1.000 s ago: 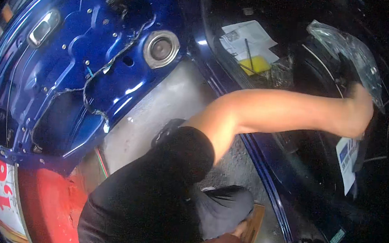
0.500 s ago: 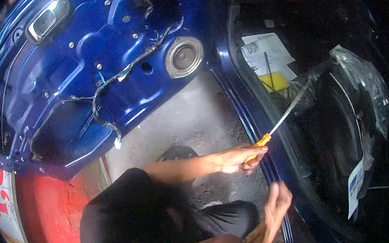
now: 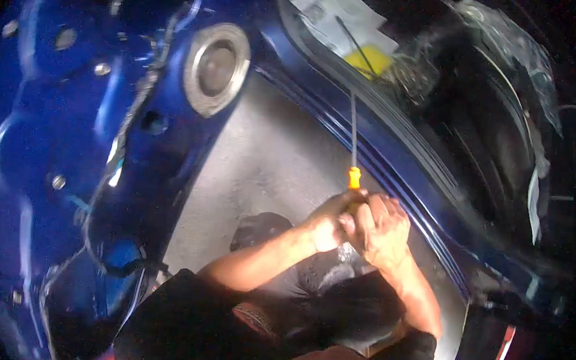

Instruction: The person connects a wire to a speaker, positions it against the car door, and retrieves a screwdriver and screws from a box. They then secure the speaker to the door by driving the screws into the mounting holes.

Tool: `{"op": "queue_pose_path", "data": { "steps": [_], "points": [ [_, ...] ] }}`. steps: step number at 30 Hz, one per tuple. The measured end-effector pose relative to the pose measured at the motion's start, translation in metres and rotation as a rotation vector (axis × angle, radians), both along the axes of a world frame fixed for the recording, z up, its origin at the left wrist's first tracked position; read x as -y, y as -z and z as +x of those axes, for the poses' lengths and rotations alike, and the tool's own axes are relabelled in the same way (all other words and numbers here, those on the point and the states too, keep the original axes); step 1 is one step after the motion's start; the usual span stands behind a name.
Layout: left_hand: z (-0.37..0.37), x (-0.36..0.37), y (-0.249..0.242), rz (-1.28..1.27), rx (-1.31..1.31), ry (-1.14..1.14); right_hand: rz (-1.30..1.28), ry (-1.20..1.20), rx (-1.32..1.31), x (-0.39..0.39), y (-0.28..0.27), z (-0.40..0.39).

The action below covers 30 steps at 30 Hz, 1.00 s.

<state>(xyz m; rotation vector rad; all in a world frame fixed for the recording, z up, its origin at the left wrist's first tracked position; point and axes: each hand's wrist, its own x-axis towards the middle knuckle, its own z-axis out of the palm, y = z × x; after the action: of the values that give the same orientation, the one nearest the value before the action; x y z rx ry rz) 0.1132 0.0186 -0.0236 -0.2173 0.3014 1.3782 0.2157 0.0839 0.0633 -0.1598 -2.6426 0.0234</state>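
A screwdriver with an orange handle point(image 3: 354, 178) and a long metal shaft points up, away from me, in front of the blue door sill point(image 3: 314, 111). My left hand point(image 3: 331, 220) is closed round the handle, most of which is hidden. My right hand point(image 3: 384, 229) presses against my left hand from the right, with its fingers curled over it. Whether the right hand also touches the handle cannot be made out.
On the left is a blue door panel point(image 3: 55, 128) with a round speaker point(image 3: 217, 68) and a wire harness point(image 3: 130, 117). Inside the car lie papers point(image 3: 338, 18), a yellow item point(image 3: 372, 62) and clear plastic point(image 3: 515, 45). My bent legs are below.
The view has shifted and turned, so the door looks larger. My right hand has come up against my left hand, and the screwdriver now points more straight up.
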Motion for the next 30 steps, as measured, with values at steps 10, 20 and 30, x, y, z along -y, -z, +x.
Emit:
{"op": "queue_pose_path", "data": {
  "steps": [10,20,30],
  "points": [
    [-0.019,0.015,-0.028,0.338,0.014,-0.2,0.009,-0.119,0.08,0.003,-0.02,-0.019],
    [-0.052,0.033,-0.021,0.154,0.084,-0.188,-0.394,0.009,0.035,-0.028,-0.014,-0.021],
    [-0.063,0.04,-0.002,0.128,-0.096,-0.269,-0.559,-0.285,0.288,-0.019,0.022,-0.049]
  ]
}}
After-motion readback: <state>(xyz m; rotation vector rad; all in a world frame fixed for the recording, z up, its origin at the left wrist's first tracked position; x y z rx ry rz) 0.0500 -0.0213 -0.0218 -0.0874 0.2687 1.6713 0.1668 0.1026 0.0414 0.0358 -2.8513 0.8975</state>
